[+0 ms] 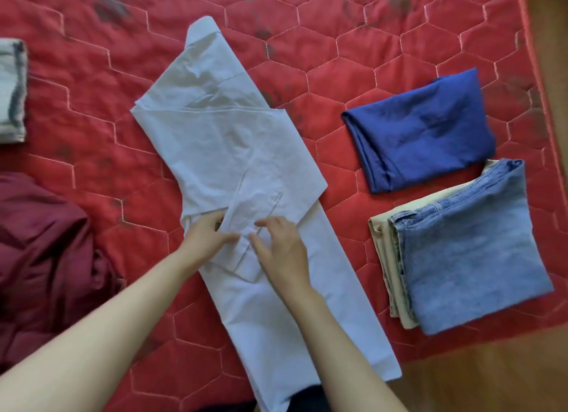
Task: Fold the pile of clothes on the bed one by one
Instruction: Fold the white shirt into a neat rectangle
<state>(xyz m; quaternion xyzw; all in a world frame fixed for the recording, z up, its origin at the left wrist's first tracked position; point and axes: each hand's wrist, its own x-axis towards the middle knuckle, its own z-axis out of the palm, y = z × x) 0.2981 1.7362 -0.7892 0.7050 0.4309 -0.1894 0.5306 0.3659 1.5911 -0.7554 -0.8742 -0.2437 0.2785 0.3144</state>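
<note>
The red quilted bedspread with hexagonal stitching (384, 82) is carrying everything in view; it is padded and yielding, so it is giving folds little firm backing. Its right edge is meeting a strip of brown wooden floor (491, 378), which is also showing past the near right corner.

The long pale blue-white cotton shirt (215, 141) is lying diagonally across the middle of the bedspread, collar toward the far edge, tail running off the near edge. Its sides are already turned in to a narrow strip, with a sleeve folded down over the middle. Judged by its creases, the cloth is light, thin and limp — it is likely to slide on itself and lose a fold if let go early. The best hold is probably at the layered edges or the hem, both hands together.

Toward the left edge a crumpled maroon garment (40, 258) is waiting unfolded, with a folded grey-and-white striped cloth (12, 91) beyond it. Near the right edge a folded royal-blue garment (421, 128) is lying apart from a folded blue denim piece (467, 251), which is resting on a folded beige cloth (384, 258).

The left hand (206, 239) is pinching the cuff end of the sleeve. The right hand (282, 248) is lying spread — fingers straight, pressing the same sleeve flat.
</note>
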